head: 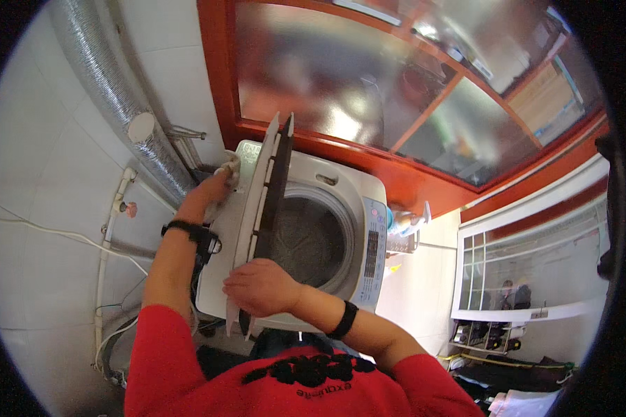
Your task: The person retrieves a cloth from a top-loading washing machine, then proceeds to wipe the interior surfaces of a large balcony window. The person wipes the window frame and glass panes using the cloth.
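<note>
A white top-loading washing machine [365,182] stands before me, its folding lid [263,208] raised upright and its drum [310,234] exposed. Behind the lid, my left hand [216,187] presses a light-coloured cloth [232,164] against the rear top of the machine, close to a printed label [250,154]. The cloth is partly hidden by the fingers. My right hand [263,286] is closed over the near end of the lid, holding its edge. A control panel [373,250] with buttons runs along the machine's right side.
A foil duct [104,78] and a pipe with a red valve handle [130,209] run along the tiled wall at left. A red-framed glass partition [318,140] borders the machine's far side. Bottles [409,221] stand at right, near a white-framed glass door [532,313].
</note>
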Demonstrator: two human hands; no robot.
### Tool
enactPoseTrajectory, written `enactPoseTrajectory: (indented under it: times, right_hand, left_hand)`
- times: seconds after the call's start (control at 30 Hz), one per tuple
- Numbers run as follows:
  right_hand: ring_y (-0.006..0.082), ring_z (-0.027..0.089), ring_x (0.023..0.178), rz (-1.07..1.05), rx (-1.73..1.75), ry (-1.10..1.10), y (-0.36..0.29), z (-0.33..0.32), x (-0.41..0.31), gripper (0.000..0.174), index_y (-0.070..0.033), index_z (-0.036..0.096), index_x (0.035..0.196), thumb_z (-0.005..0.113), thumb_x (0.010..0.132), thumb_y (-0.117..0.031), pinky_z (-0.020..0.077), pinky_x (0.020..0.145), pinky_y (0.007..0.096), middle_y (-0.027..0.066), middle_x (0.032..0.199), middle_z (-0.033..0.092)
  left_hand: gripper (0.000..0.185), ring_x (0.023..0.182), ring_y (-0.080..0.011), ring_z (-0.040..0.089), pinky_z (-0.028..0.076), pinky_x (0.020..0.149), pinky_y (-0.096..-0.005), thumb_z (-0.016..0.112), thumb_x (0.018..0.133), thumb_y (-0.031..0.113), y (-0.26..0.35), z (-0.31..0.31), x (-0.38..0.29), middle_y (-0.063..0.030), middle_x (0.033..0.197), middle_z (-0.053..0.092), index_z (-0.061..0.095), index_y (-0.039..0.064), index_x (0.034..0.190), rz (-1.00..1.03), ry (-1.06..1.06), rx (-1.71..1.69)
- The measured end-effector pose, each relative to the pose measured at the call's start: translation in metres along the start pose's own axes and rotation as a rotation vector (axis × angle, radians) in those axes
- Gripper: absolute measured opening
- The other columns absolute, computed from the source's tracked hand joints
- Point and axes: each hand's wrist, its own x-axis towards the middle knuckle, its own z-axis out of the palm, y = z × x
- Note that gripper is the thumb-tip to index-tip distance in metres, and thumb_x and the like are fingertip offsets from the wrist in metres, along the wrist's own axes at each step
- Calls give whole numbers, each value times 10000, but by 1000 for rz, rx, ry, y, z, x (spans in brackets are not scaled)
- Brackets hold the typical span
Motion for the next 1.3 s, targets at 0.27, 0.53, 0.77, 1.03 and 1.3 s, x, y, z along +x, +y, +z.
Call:
enactPoseTrajectory:
  times: [0.27, 0.53, 0.77, 1.03, 1.3]
  right_hand:
    - [308, 603, 836, -72, 74, 175, -4, 1, 1, 111, -104, 641, 810, 609, 802, -210, 466, 718, 433, 72, 826, 633]
    - [320, 611, 868, -92, 89, 178, -2, -4, -8, 100, -89, 662, 859, 616, 814, -165, 481, 745, 444, 83, 884, 660]
    - [276, 616, 934, -70, 92, 158, 1, -6, -21, 119, -101, 661, 906, 630, 812, -167, 479, 785, 421, 54, 945, 665]
    - [245, 640, 913, -55, 25, 104, -2, -5, 0, 111, -130, 676, 882, 648, 778, -158, 486, 734, 383, 27, 921, 671]
    - [201, 658, 868, -86, -42, 181, -13, -3, 18, 124, -149, 708, 870, 686, 748, -156, 489, 724, 348, 1, 918, 703]
  left_hand:
    - [473, 1244, -414, 457, 423, 987, -487, 534, 857, 145, 15, 38, -160, -160, 1434, 437, 530, 79, 1325, 306, 104, 782]
    - [416, 1182, -407, 504, 416, 981, -495, 518, 864, 181, 46, 32, -207, -188, 1304, 546, 600, -14, 1221, 319, 89, 391]
    - [348, 1277, -343, 462, 495, 935, -452, 541, 888, 205, 40, 40, -306, -112, 1325, 552, 636, 156, 1219, 322, -228, 579]
    - [404, 1328, -405, 383, 389, 1055, -476, 580, 901, 260, 19, 74, -285, -157, 1421, 456, 581, 149, 1290, 173, 217, 419]
    - [445, 1243, -383, 474, 423, 1013, -474, 619, 853, 242, 26, 75, -272, -113, 1383, 508, 570, 157, 1287, 65, 323, 174]
